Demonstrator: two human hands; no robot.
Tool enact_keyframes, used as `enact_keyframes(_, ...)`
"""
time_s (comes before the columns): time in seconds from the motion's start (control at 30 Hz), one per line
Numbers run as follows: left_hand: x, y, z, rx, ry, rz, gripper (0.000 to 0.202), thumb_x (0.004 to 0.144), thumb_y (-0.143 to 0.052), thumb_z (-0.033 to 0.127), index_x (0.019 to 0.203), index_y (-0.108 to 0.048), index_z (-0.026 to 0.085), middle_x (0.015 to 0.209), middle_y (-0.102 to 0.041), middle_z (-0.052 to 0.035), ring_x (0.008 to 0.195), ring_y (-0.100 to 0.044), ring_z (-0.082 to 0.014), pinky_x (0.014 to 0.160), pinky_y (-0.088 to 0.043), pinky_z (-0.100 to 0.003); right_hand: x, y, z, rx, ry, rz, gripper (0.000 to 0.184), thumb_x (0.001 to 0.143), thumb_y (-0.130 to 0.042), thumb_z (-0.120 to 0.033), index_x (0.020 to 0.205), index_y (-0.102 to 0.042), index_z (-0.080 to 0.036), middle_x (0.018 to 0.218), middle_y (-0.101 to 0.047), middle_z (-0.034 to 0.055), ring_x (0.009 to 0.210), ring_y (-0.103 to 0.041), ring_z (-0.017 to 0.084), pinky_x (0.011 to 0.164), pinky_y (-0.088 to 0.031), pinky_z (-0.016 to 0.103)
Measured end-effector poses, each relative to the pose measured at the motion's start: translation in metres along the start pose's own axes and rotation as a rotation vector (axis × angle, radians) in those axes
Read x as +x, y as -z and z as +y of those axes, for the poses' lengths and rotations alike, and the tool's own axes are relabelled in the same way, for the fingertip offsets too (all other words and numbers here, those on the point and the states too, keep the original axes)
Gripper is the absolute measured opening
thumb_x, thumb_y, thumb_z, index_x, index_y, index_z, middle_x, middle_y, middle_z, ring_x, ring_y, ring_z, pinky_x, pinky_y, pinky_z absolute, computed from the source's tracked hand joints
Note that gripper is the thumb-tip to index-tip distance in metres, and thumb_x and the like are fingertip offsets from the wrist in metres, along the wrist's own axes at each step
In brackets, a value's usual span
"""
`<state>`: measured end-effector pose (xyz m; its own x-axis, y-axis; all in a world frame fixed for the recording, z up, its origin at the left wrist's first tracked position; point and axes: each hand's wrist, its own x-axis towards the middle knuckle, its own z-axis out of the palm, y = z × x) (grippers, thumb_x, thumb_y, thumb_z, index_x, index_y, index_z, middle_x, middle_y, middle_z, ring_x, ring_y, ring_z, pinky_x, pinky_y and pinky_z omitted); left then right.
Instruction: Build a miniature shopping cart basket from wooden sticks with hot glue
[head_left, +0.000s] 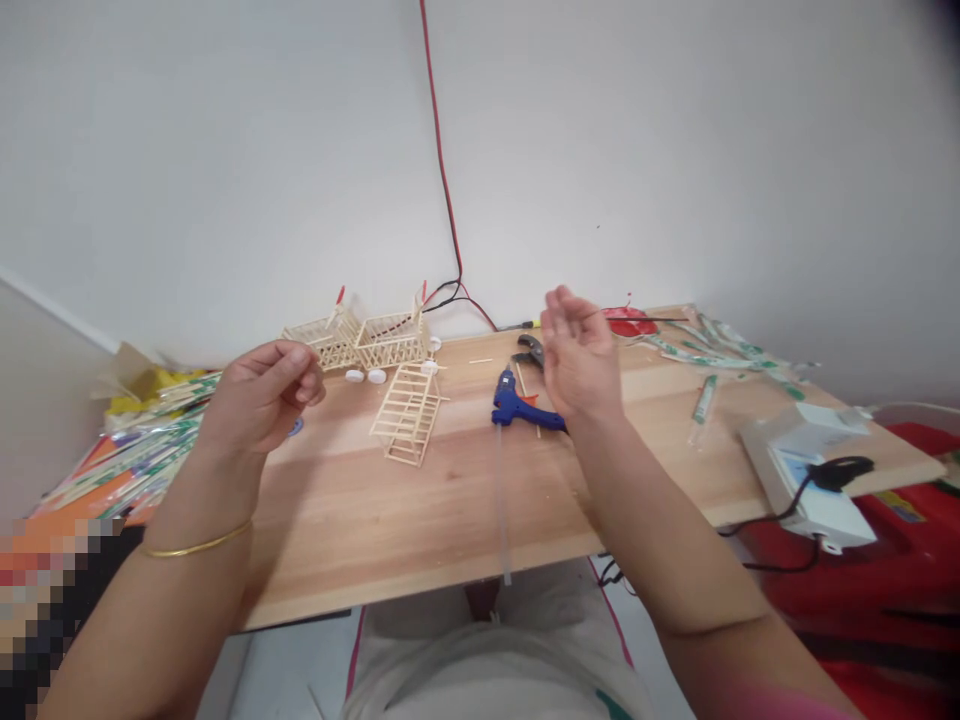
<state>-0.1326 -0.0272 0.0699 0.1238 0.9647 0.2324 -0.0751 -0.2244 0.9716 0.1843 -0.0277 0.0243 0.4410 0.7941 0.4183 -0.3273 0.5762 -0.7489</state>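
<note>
My left hand (266, 395) is raised over the left of the table, fingers curled and thumb pressed against them; whatever they hold, if anything, is hidden. Over the right half, my right hand (579, 350) is held up with its fingers stretched out and nothing in it. Below and left of it lies a blue glue gun (517, 408), a long clear glue stick (501, 500) reaching from its back past the table's front edge. Between my hands lies a frame of thin wooden sticks (409, 415). Behind it stand two stick carts (394, 340) with white wheels (376, 376).
Pliers (531, 350) lie behind the glue gun. Wrapped sticks (142, 470) are heaped at the left, with green-white wrappers (739, 345) at the back right. A white power strip (810, 480) with a black plug sits at the right edge. Red-black wires (442, 170) run down the wall.
</note>
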Motion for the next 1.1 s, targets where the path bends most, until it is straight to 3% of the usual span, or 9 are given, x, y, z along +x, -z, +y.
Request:
enact_keyframes(0.2, -0.009, -0.029, -0.007, 0.012, -0.222, 0.140, 0.017, 0.072, -0.072, 0.030, 0.066, -0.060, 0.019, 0.052, -0.050, 0.0038, 0.045, -0.042, -0.0077, 0.047, -0.035, -0.024, 0.014, 0.020, -0.012, -0.031, 0.212, 0.006, 0.027, 0.074, -0.063, -0.021, 0.097, -0.051, -0.029, 0.139, -0.040, -0.0019, 0.136, -0.034, 0.017, 0.113, -0.029, 0.040)
enact_keyframes(0.43, -0.014, -0.056, 0.003, 0.392, -0.392, 0.149, 0.008, 0.073, -0.071, 0.025, 0.073, -0.067, 0.019, 0.064, -0.060, 0.0017, 0.062, -0.053, -0.0108, 0.061, -0.041, -0.024, -0.003, 0.004, -0.032, 0.043, 0.096, -0.111, 0.015, 0.086, -0.051, -0.033, 0.101, -0.053, -0.031, 0.139, -0.043, -0.0033, 0.135, -0.037, 0.017, 0.111, -0.033, 0.043)
enact_keyframes(0.53, -0.015, -0.079, 0.021, 0.471, -0.473, 0.127, 0.006, 0.077, -0.067, 0.024, 0.078, -0.067, 0.018, 0.068, -0.062, 0.0010, 0.064, -0.054, -0.0108, 0.063, -0.043, -0.024, -0.013, -0.004, -0.046, 0.037, 0.043, -0.238, 0.028, 0.092, -0.037, -0.049, 0.112, -0.052, -0.036, 0.143, -0.039, -0.0051, 0.136, -0.034, 0.018, 0.106, -0.038, 0.045)
enact_keyframes(0.63, -0.017, -0.111, 0.038, 0.578, -0.531, -0.007, 0.017, 0.080, -0.063, 0.028, 0.096, -0.066, 0.021, 0.087, -0.065, -0.0015, 0.074, -0.058, -0.0135, 0.070, -0.047, -0.027, -0.024, -0.012, -0.051, -0.102, -0.042, -0.382, 0.048, 0.087, -0.031, -0.067, 0.127, -0.042, -0.043, 0.146, -0.034, -0.0052, 0.136, -0.032, 0.022, 0.096, -0.046, 0.048)
enact_keyframes(0.7, -0.019, -0.131, 0.040, 0.709, -0.619, -0.194, 0.027, 0.079, -0.065, 0.030, 0.105, -0.063, 0.022, 0.102, -0.063, -0.0046, 0.087, -0.058, -0.0170, 0.078, -0.048, -0.031, -0.030, -0.015, -0.049, -0.135, -0.082, -0.482, 0.053, 0.084, -0.035, -0.070, 0.132, -0.035, -0.047, 0.147, -0.032, -0.0055, 0.135, -0.033, 0.023, 0.092, -0.048, 0.048)
enact_keyframes(0.8, -0.017, -0.149, 0.030, 0.872, -0.786, -0.324, 0.021, 0.080, -0.064, 0.028, 0.100, -0.064, 0.021, 0.108, -0.061, -0.0081, 0.102, -0.052, -0.0224, 0.089, -0.042, -0.038, -0.034, -0.016, -0.044, -0.117, -0.133, -0.568, 0.058, 0.082, -0.037, -0.072, 0.135, -0.030, -0.049, 0.148, -0.031, -0.0049, 0.133, -0.036, 0.024, 0.090, -0.048, 0.046)
enact_keyframes(0.87, -0.012, -0.151, 0.018, 0.899, -0.840, -0.416, 0.010, 0.086, -0.056, 0.022, 0.089, -0.065, 0.020, 0.097, -0.064, -0.0063, 0.094, -0.053, -0.0199, 0.085, -0.042, -0.036, -0.035, -0.016, -0.043, -0.058, -0.179, -0.582, 0.063, 0.080, -0.031, -0.076, 0.136, -0.030, -0.047, 0.148, -0.032, -0.0034, 0.132, -0.037, 0.024, 0.090, -0.047, 0.045)
enact_keyframes(0.93, -0.007, -0.149, 0.009, 0.872, -0.859, -0.491, 0.015, 0.089, -0.049, 0.018, 0.084, -0.064, 0.020, 0.087, -0.064, -0.0047, 0.084, -0.052, -0.0170, 0.079, -0.042, -0.033, -0.036, -0.016, -0.043, 0.038, -0.234, -0.585, 0.071, 0.076, -0.025, -0.081, 0.135, -0.034, -0.043, 0.147, -0.033, -0.0009, 0.132, -0.036, 0.025, 0.090, -0.046, 0.045)
enact_keyframes(1.1, 0.000, -0.139, 0.005, 0.869, -0.855, -0.543, 0.014, 0.090, -0.045, 0.018, 0.082, -0.057, 0.018, 0.084, -0.060, -0.0056, 0.081, -0.051, -0.0170, 0.073, -0.042, -0.031, -0.040, -0.021, -0.046, 0.233, -0.365, -0.608, 0.078, 0.073, -0.016, -0.085, 0.134, -0.037, -0.040, 0.152, -0.026, -0.0023, 0.137, -0.027, 0.025, 0.093, -0.044, 0.043)
